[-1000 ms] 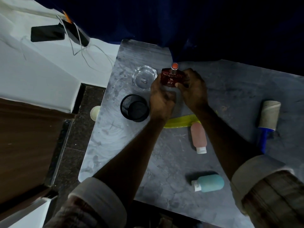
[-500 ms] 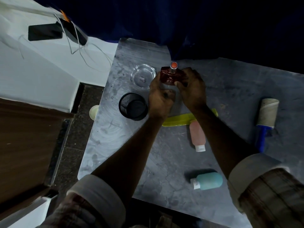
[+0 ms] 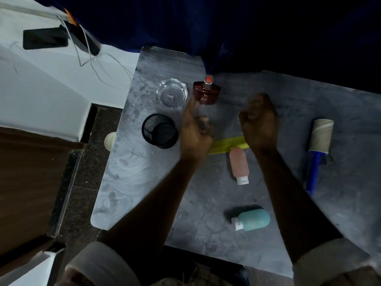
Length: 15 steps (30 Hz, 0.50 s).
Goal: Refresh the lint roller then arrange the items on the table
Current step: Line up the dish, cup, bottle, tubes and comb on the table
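A dark red perfume bottle (image 3: pixel 206 92) stands upright on the grey table (image 3: pixel 144 182), beside a glass ashtray (image 3: pixel 171 93). My left hand (image 3: pixel 195 133) is just below the bottle, one fingertip at its lower left edge and the other fingers loosely curled. My right hand (image 3: pixel 258 122) hovers to the right of the bottle, apart from it, loosely curled and holding nothing. The lint roller (image 3: pixel 320 139) with a blue handle lies at the right. A yellow-green comb (image 3: pixel 228 143) lies partly under my hands. A pink bottle (image 3: pixel 239 165) and a teal bottle (image 3: pixel 252 219) lie on their sides.
A black mesh cup (image 3: pixel 159 130) stands left of my left hand. Dark blue cloth (image 3: pixel 226 27) hangs over the table's far edge. A white surface (image 3: pixel 41 79) at the left carries a black phone (image 3: pixel 45 39) and cables. The table's left edge drops to dark floor.
Both hands held the perfume bottle before. Now it stands on the table; my right hand has pulled back to the right and my left hand has slid down off it.
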Each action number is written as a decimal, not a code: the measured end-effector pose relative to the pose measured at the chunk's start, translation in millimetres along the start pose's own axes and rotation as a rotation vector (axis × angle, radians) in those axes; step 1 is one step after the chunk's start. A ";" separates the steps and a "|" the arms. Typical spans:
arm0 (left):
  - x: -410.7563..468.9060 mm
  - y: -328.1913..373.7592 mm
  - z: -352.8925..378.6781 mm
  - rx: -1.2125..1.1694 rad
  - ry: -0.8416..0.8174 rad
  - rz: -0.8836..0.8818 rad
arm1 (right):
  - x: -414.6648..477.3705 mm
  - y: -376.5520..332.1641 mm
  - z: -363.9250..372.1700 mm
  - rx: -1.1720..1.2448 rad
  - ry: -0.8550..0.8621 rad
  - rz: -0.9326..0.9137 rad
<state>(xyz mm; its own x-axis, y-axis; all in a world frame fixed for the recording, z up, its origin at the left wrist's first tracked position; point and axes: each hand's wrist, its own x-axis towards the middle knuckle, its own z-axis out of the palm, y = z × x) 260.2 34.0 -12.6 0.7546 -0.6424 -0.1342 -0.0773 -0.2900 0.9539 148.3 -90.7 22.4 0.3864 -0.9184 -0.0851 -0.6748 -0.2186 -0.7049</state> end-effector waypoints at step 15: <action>-44.9 -6.6 8.3 0.915 -0.383 0.144 | -115.4 48.5 4.0 -0.430 -0.158 0.121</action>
<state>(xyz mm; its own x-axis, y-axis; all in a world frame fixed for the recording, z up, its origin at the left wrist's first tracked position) 221.5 58.9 -15.1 0.4499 -0.8530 -0.2646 -0.7447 -0.5218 0.4160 73.5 6.1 -4.8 0.3575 -0.8916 -0.2779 -0.9069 -0.2605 -0.3311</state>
